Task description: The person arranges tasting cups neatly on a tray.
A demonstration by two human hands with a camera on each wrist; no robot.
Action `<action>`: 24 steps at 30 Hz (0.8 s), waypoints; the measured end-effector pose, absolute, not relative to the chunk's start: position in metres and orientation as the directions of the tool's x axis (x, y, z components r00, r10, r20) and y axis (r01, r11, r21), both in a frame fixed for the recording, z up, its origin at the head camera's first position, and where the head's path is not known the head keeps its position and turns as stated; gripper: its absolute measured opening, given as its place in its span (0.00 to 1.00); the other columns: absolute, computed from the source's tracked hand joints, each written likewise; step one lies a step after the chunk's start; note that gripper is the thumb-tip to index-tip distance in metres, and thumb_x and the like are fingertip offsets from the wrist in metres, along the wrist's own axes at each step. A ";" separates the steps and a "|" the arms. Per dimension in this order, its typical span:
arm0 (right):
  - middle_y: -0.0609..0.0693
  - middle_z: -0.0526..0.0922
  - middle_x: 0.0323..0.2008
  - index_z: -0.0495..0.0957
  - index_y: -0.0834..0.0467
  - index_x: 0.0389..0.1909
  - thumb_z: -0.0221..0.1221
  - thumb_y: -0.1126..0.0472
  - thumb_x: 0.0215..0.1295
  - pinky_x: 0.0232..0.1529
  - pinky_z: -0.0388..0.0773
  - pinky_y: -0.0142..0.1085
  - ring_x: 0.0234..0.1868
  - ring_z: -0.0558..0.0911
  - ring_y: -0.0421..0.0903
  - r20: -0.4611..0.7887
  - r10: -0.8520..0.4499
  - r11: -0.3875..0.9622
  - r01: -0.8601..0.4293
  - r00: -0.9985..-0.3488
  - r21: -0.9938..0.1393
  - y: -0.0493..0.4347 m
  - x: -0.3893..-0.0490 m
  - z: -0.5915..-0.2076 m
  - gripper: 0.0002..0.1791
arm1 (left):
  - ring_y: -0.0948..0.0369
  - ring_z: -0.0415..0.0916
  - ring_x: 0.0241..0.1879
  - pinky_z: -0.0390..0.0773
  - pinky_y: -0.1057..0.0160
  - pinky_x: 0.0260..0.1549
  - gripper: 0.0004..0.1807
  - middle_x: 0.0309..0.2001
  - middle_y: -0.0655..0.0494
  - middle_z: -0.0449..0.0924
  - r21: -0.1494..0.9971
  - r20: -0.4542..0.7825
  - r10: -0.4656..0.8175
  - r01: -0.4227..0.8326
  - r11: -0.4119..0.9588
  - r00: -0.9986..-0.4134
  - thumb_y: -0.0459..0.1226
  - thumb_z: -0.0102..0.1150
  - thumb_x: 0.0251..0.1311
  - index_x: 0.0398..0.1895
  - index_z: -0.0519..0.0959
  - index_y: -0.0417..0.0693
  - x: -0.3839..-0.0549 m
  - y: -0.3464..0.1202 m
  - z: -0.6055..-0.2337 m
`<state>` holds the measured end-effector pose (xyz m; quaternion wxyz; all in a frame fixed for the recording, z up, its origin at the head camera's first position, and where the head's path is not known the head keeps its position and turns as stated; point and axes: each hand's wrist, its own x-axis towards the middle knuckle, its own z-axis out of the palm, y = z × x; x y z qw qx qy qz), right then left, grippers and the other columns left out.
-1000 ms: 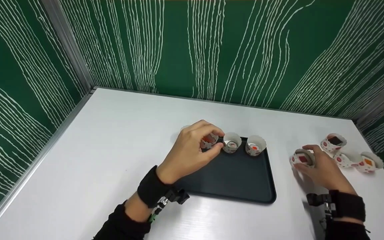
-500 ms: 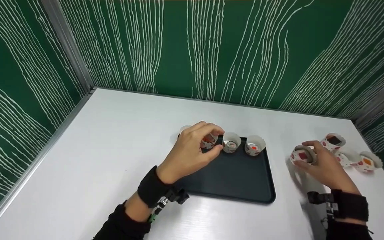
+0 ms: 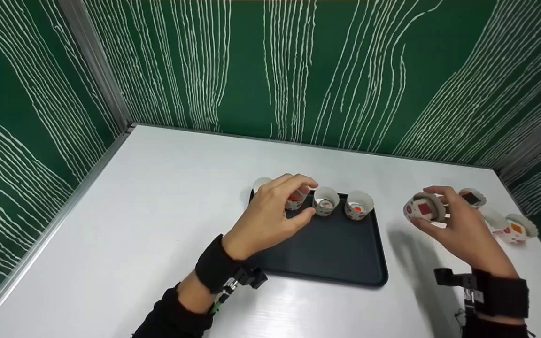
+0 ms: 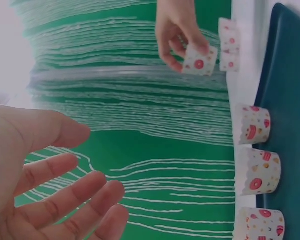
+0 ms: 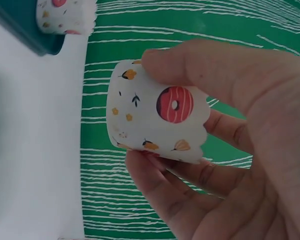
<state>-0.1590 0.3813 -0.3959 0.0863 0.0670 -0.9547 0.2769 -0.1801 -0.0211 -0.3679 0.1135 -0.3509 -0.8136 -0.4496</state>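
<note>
room over tray [image 3: 331,253] front, cups [image 3: 359,206] behind

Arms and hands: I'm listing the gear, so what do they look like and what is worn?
The left hand and right hand are ungloved. On each side are a black sleeve, a wide black wristband and a small dark device on a silvery fitting. A green bit shows by the left fitting, a thin wire by the right.

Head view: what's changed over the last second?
Right hand has raised the cup with the dark red square higher above the table; it was already gripping it. Left hand has opened its thumb-finger gap slightly. Tray, tray cups and other cups at right stayed put.
</note>
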 end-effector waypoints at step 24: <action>0.55 0.87 0.50 0.75 0.56 0.70 0.78 0.62 0.61 0.44 0.74 0.10 0.47 0.76 0.19 0.370 -0.208 0.824 -0.366 -0.905 -0.432 0.317 -0.139 -0.367 0.37 | 0.58 0.83 0.50 0.83 0.62 0.52 0.22 0.52 0.54 0.87 0.587 0.491 0.560 0.728 0.353 -0.667 0.34 0.71 0.67 0.63 0.82 0.49 -0.174 -0.011 -0.375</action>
